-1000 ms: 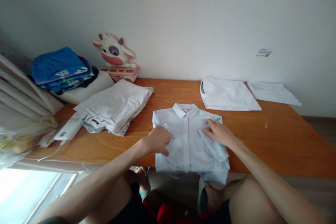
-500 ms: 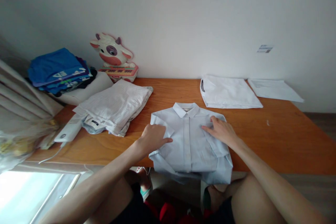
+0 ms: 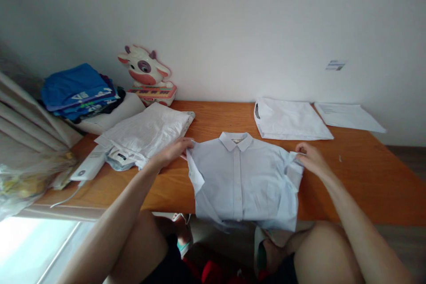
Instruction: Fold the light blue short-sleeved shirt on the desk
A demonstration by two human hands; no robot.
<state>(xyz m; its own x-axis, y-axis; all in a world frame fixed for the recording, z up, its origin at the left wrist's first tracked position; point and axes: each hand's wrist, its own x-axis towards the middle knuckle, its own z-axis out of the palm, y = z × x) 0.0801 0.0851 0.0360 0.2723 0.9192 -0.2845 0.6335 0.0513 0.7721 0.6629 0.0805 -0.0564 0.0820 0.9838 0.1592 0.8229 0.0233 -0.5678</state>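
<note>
1. The shirt lies collar-up, buttoned front showing, on the near edge of the table; its hem hangs off the edge toward our lap.
2. We judge it light, soft and limp. It should drape and crease wherever unsupported, and is not fragile. The cloth looks smooth and may slide on the wood.
3. Best holds, in our judgement, are the two shoulder edges now in hand. A pinch there keeps the panel spread, while a grip mid-panel would bunch it.
4. Our left hand has its fingers closed on the shirt's left shoulder edge, cloth turned up just beyond the fingertips.
5. Our right hand pinches the right shoulder fold, fingers together on the cloth.
6. Just outside the left fingers lies a folded white garment, with a white remote further out. Beyond these are a stack of blue clothes and a cow toy at the wall.
7. Beyond the right fingers lies a white bag, with a paper outside it.
8. The table is bare orange wood against a white wall. A curtain hangs at far left.
</note>
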